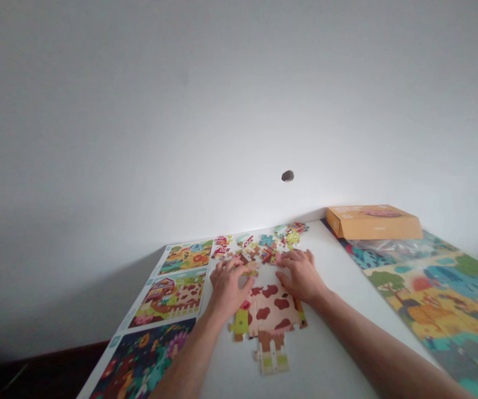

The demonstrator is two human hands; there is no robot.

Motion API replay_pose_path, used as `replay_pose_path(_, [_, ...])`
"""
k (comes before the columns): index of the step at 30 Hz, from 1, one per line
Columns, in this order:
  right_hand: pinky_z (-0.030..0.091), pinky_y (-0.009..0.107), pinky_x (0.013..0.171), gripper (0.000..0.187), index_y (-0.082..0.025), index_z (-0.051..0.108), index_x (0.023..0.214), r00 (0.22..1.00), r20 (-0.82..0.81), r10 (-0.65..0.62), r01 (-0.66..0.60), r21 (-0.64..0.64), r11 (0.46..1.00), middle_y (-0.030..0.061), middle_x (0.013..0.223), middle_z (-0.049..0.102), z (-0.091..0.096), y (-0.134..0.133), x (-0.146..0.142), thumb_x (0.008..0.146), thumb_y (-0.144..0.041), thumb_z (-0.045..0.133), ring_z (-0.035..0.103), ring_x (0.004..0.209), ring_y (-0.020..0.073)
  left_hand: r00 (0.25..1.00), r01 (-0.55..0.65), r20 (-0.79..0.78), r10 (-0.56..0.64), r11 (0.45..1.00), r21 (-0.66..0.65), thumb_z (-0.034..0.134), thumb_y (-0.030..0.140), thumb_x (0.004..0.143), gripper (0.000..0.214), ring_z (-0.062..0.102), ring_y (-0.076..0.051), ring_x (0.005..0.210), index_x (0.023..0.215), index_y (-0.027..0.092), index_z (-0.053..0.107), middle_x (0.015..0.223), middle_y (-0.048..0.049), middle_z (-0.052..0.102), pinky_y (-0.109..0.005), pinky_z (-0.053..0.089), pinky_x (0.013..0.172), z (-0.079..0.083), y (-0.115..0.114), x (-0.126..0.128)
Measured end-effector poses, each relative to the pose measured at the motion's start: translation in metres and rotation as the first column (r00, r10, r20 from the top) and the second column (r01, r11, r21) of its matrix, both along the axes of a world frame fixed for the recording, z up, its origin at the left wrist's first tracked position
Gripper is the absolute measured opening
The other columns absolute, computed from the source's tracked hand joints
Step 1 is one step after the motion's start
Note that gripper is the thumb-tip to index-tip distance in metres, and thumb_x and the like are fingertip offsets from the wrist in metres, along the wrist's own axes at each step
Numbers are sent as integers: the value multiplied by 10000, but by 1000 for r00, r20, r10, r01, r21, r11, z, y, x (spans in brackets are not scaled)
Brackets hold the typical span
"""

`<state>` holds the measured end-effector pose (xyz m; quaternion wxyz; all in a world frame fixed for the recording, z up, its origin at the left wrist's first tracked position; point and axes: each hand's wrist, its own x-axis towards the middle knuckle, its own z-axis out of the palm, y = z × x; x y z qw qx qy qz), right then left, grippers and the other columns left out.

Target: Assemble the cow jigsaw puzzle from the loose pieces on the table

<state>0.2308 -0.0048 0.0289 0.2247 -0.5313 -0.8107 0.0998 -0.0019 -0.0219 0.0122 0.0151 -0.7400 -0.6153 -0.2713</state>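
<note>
My left hand point(230, 284) rests over the near side of the loose jigsaw pieces point(266, 240), its fingers spread and bent. A pale puzzle piece point(251, 270) lies by its fingertips; whether they touch it I cannot tell. My right hand point(301, 274) reaches the right side of the loose pieces, fingers apart, with the thumb near the top edge of a partly joined puzzle point(278, 310). This puzzle shows a pinkish hide with brown patches. A white fence piece point(272, 354) joins its lower edge, and a yellow-green piece point(241, 322) adjoins on the left.
Picture sheets point(176, 296) with printed scenes lie along the left side of the white table point(330, 354). A finished-looking animal picture point(450, 299) covers the right side. Behind it sit an orange box point(374, 221) and a clear plastic bag point(388, 245). A white wall point(239, 122) with a hole stands behind.
</note>
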Motion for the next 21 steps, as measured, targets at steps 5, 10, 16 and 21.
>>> replay_pose_path(5, [260,464,1050,211,-245,730,994,1000,-16,-15,16,4,1000,62,1039,658,-2,2,0,866,-250,561,549,1069,240,1000,-28,5,28,999,21,706,310,799,117,563,-262,1053,903,284,752,1045,-33,694,-401,428,943,-3,2,-1])
replay_pose_path(10, [266,467,1037,229,-239,722,950,999,-42,-30,31,20,999,54,1000,706,-4,3,0,868,-207,511,570,1060,242,1000,-11,12,11,1000,16,695,304,808,114,579,-246,997,905,288,754,980,-21,711,-375,437,910,-5,3,-3])
replay_pose_path(16, [175,559,1115,345,-265,675,1158,1000,18,3,-3,-25,1000,38,1354,609,-8,4,1,849,-247,523,477,1249,296,999,44,17,-45,999,22,627,300,848,144,584,-239,1031,905,282,758,1020,-15,717,-391,432,942,-2,2,-3])
replay_pose_path(21, [124,654,1129,471,-278,519,1395,995,56,84,-77,-108,991,26,1519,444,-4,1,0,956,-400,400,308,1404,352,991,128,19,-129,991,28,595,291,861,175,584,-244,1108,912,272,761,1073,-20,726,-428,394,1037,-1,1,-3])
